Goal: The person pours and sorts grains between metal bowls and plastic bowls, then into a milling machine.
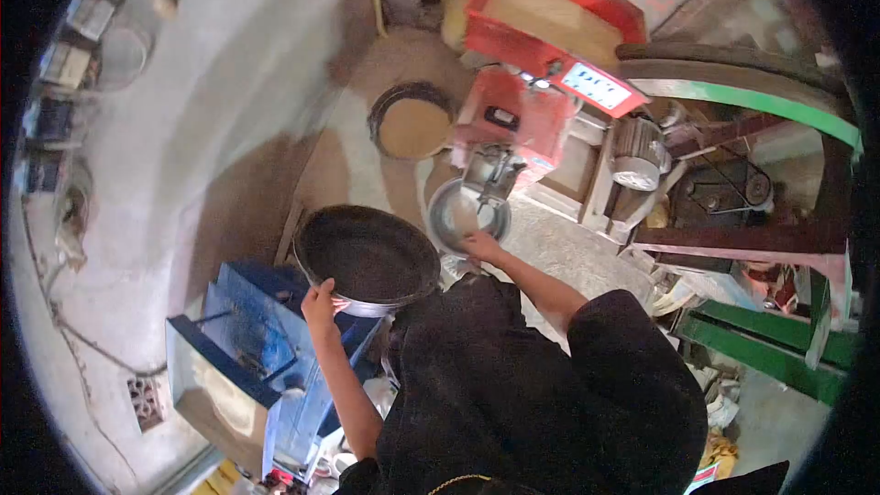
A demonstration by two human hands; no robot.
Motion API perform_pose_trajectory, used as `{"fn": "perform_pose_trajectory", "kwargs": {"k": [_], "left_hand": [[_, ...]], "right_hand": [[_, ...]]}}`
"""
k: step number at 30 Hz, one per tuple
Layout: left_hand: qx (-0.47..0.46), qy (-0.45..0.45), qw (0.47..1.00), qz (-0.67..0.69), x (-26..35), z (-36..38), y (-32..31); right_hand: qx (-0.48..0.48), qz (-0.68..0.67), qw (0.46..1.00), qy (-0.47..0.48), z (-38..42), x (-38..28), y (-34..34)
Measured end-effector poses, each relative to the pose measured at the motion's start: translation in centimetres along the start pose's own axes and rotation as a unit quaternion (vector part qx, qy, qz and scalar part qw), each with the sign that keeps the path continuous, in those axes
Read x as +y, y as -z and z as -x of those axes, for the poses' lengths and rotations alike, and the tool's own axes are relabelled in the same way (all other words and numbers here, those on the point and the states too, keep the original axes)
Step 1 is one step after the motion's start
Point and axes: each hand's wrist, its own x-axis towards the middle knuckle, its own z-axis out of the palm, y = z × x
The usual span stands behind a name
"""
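Note:
My left hand (321, 305) is closed on the near rim of a wide, dark basin (367, 252), which tilts a little and shows a dark inside. Under the metal outlet (495, 171) of a red milling machine (522, 115) sits a round metal bowl (446, 231). My right hand (481, 246) is at this bowl's near side, its fingers bent together. A flat, tan shape (465, 214) extends from the fingers over the bowl; blur hides what it is.
A dark-rimmed tub (414, 126) of tan grain or meal stands beyond the bowl. Above the machine is a red hopper (550, 18) with similar stuff. A motor (639, 154) and green beams (761, 339) are at right, a blue machine (252, 321) at left.

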Motion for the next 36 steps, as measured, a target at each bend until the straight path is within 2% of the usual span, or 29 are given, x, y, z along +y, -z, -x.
{"fn": "perform_pose_trajectory", "kwargs": {"k": [2,3,4,5,8,10,13,14,15,16,17,18,19,21,22,23,24,25,26,27,28,29,30,31,32,33,34,35,36], "left_hand": [[-0.022,0.014,0.999,0.029,-2.1,-1.0,-1.9],[-0.038,0.051,0.995,0.073,-3.3,-2.0,-2.2],[-0.053,0.089,0.988,0.116,-4.6,-2.8,-2.3],[-0.056,0.090,0.988,0.112,-5.6,-3.3,-2.6],[-0.065,0.178,0.965,0.182,-7.8,-5.0,-3.2],[-0.038,0.248,0.957,0.143,-8.9,-5.6,-3.1],[0.024,0.258,0.951,0.168,-11.1,-5.9,-3.4],[-0.010,0.255,0.955,0.149,-10.9,-5.6,-3.3],[-0.026,0.258,0.957,0.127,-11.3,-6.5,-2.8],[0.001,0.276,0.944,0.179,-12.2,-8.0,-2.4],[0.023,0.295,0.928,0.224,-12.2,-8.7,-2.5],[-0.084,0.191,0.969,0.132,-12.5,-8.4,-1.8],[-0.198,0.082,0.976,0.046,-12.6,-7.9,-1.2],[-0.159,0.102,0.980,0.061,-14.7,-11.3,-0.8],[-0.177,0.073,0.981,-0.021,-15.5,-13.4,-0.5],[-0.265,-0.093,0.889,-0.363,-16.7,-16.9,0.7],[-0.288,-0.336,0.605,-0.662,-17.6,-20.3,2.3],[-0.290,-0.466,0.399,-0.735,-18.8,-23.9,4.0],[-0.221,-0.298,0.745,-0.554,-20.4,-21.2,2.2],[-0.311,-0.270,0.749,-0.519,-19.1,-20.5,1.9],[-0.398,-0.228,0.749,-0.479,-17.5,-19.6,1.4],[-0.532,-0.348,0.653,-0.411,-16.7,-20.3,1.8],[-0.539,-0.350,0.646,-0.411,-15.7,-19.1,1.1],[-0.446,-0.393,0.568,-0.570,-14.7,-17.7,0.5],[-0.354,-0.413,0.447,-0.710,-13.2,-15.4,-0.4],[-0.346,-0.406,0.435,-0.726,-14.0,-17.3,0.0],[-0.365,-0.361,0.479,-0.713,-16.0,-20.3,1.0],[-0.387,-0.270,0.585,-0.660,-18.1,-23.4,1.9],[-0.389,-0.112,0.726,-0.556,-20.1,-26.4,2.9]], "right_hand": [[0.145,-0.030,0.983,-0.106,2.2,5.9,3.2],[0.248,0.041,0.958,-0.141,3.6,10.8,4.2],[0.345,0.102,0.915,-0.185,5.2,15.5,5.2],[0.410,0.209,0.851,-0.253,3.8,25.7,4.8],[0.343,-0.140,0.842,-0.393,13.1,18.9,10.2],[0.316,-0.217,0.823,-0.420,16.2,17.0,11.1],[0.290,-0.006,0.894,-0.343,16.4,25.4,8.9],[0.296,-0.018,0.888,-0.352,16.6,25.3,8.2],[0.252,0.159,0.925,-0.234,16.3,24.8,7.7],[0.199,0.329,0.916,-0.116,16.8,24.6,7.4],[0.248,0.370,0.896,-0.004,16.9,25.3,6.4],[0.239,0.386,0.891,0.002,16.2,25.8,5.0],[0.228,0.379,0.896,-0.022,15.4,24.5,4.1],[0.227,0.319,0.916,-0.085,13.8,21.4,2.8],[0.242,0.247,0.929,-0.131,13.3,19.8,2.3],[0.288,0.119,0.931,-0.187,13.4,17.6,2.1],[0.348,-0.009,0.909,-0.230,13.7,15.1,1.8],[0.363,-0.020,0.900,-0.238,15.3,13.0,1.6],[0.413,-0.122,0.874,-0.226,16.6,11.1,1.3],[0.457,-0.219,0.836,-0.209,17.5,9.9,0.7],[0.467,-0.225,0.828,-0.212,18.3,9.7,-0.1],[0.477,-0.279,0.799,-0.235,19.2,10.3,-1.5],[0.483,-0.331,0.769,-0.256,20.2,11.0,-2.9],[0.499,-0.306,0.763,-0.274,21.5,11.7,-4.3],[0.512,-0.279,0.758,-0.292,22.9,12.5,-5.8],[0.513,-0.279,0.757,-0.292,24.4,12.8,-7.2],[0.497,-0.306,0.735,-0.346,25.9,12.8,-8.5],[0.478,-0.331,0.709,-0.399,27.4,12.7,-9.9],[0.457,-0.354,0.680,-0.451,28.5,12.6,-11.2]]}}
